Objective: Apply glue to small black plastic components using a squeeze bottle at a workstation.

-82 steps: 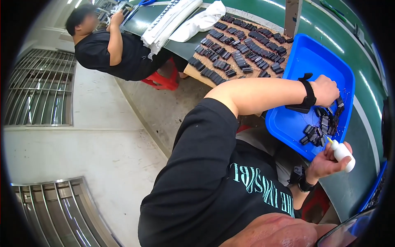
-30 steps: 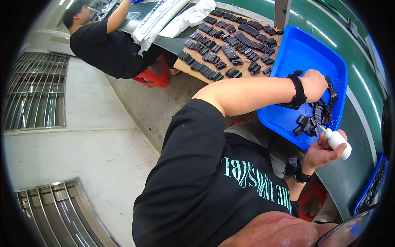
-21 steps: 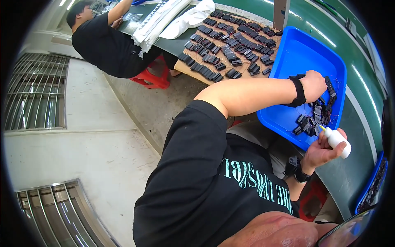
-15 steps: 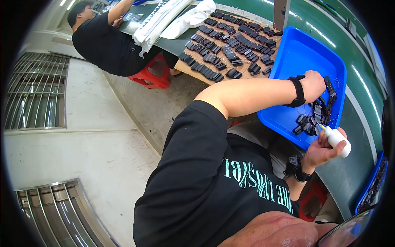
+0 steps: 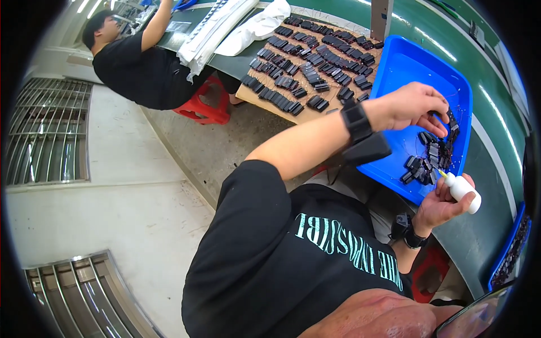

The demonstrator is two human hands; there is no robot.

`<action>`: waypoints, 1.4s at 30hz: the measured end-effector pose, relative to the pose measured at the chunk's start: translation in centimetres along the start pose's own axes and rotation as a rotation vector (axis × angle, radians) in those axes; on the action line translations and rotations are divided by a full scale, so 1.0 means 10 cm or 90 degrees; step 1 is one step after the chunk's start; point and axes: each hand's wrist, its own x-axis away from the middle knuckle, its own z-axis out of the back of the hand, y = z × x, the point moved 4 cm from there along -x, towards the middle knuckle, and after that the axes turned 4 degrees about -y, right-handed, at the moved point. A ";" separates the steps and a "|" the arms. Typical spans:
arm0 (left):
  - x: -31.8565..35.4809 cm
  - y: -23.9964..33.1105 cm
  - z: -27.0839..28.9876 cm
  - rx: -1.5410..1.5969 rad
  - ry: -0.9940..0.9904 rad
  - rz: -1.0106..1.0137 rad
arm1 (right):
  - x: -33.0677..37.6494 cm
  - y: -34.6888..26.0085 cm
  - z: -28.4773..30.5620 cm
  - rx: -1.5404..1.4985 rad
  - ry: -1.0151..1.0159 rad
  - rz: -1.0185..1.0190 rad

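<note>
Green counter [image 5: 476, 242] lies under the blue tray [image 5: 420, 62], and from my remote seat I take the tray as landmark. Fingers of the left hand [image 5: 416, 106] are loosely curled above its middle; something dark shows between them, but I cannot tell whether they pinch it or merely pass in front of it. Fingers of the right hand [image 5: 437, 209] are wrapped around a white bottle [image 5: 465, 193] by the tray's near right rim, its yellow nozzle [image 5: 443, 173] angled toward the black blocks [image 5: 418, 170] heaped inside. My worry is the grip on that bottle: squeezed too hard, it could drip onto the wrong blocks. Thin wires trail through the heap, so lifting one block could drag its neighbours along. Part of the tray also seems to jut past the counter's edge, so a leaning forearm might tip it. Just left of the tray lies a brown board [image 5: 253, 92] carrying rows of similar blocks; farther left, past white bags [image 5: 211, 36], sits a co-worker [image 5: 143, 76].
</note>
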 end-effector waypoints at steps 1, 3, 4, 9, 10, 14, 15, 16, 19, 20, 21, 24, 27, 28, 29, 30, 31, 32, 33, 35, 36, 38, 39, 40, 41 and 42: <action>-0.01 -0.11 -0.02 0.044 -0.009 -0.010 | -0.02 0.00 0.04 0.016 0.039 0.007; -0.01 -0.25 -0.06 0.095 -0.031 -0.006 | -0.16 0.06 0.11 0.008 0.062 0.014; -0.03 -0.30 -0.07 0.104 -0.013 -0.013 | -0.28 0.10 0.17 -0.007 0.069 0.017; 0.02 -0.52 0.09 -0.032 0.120 -0.061 | -0.63 0.39 0.17 -0.015 0.053 0.110; -0.03 -0.62 0.13 -0.023 0.097 -0.045 | -0.70 0.48 0.21 0.001 0.074 0.121; -0.11 -0.73 0.27 -0.124 0.108 -0.095 | -0.83 0.58 0.18 0.037 -0.010 0.256; -0.14 -0.75 0.30 -0.126 0.104 -0.106 | -0.84 0.58 0.15 0.051 -0.050 0.271; -0.16 -0.79 0.34 -0.127 0.102 -0.118 | -0.85 0.59 0.12 0.065 -0.093 0.286; -0.23 -0.82 0.42 -0.110 0.088 -0.104 | -0.83 0.64 0.02 0.093 -0.170 0.301; -0.25 -0.80 0.43 -0.099 0.082 -0.085 | -0.81 0.65 -0.03 0.095 -0.209 0.303; -0.27 -0.81 0.45 -0.089 0.076 -0.065 | -0.80 0.67 -0.07 0.097 -0.249 0.304; -0.35 -0.89 0.48 -0.098 0.093 -0.073 | -0.88 0.76 -0.11 0.126 -0.256 0.339; -0.44 -0.95 0.55 -0.127 0.100 -0.078 | -0.94 0.86 -0.08 0.131 -0.262 0.354; -0.46 -0.96 0.57 -0.152 0.099 -0.077 | -0.96 0.89 -0.06 0.122 -0.263 0.352; -0.46 -0.95 0.58 -0.177 0.100 -0.074 | -0.95 0.90 -0.06 0.112 -0.265 0.347; -0.45 -0.95 0.58 -0.175 0.100 -0.071 | -0.94 0.90 -0.06 0.114 -0.264 0.344; -0.44 -0.94 0.57 -0.176 0.099 -0.072 | -0.92 0.90 -0.05 0.128 -0.261 0.347; -0.43 -0.93 0.57 -0.176 0.097 -0.074 | -0.90 0.90 -0.05 0.143 -0.258 0.350; -0.42 -0.93 0.56 -0.177 0.095 -0.075 | -0.88 0.90 -0.04 0.158 -0.255 0.353; -0.40 -0.91 0.55 -0.163 0.101 -0.081 | -0.86 0.89 -0.05 0.163 -0.248 0.355; -0.39 -0.91 0.55 -0.149 0.107 -0.087 | -0.86 0.88 -0.05 0.166 -0.241 0.357; -0.36 -0.89 0.53 -0.135 0.112 -0.092 | -0.84 0.87 -0.05 0.170 -0.233 0.358; -0.37 -0.89 0.53 -0.137 0.115 -0.092 | -0.85 0.87 -0.04 0.177 -0.225 0.363; -0.38 -0.89 0.52 -0.138 0.117 -0.091 | -0.86 0.87 -0.03 0.184 -0.217 0.367; -0.39 -0.88 0.52 -0.140 0.120 -0.090 | -0.86 0.88 -0.03 0.191 -0.208 0.371; -0.39 -0.88 0.51 -0.141 0.118 -0.090 | -0.87 0.88 -0.02 0.190 -0.207 0.372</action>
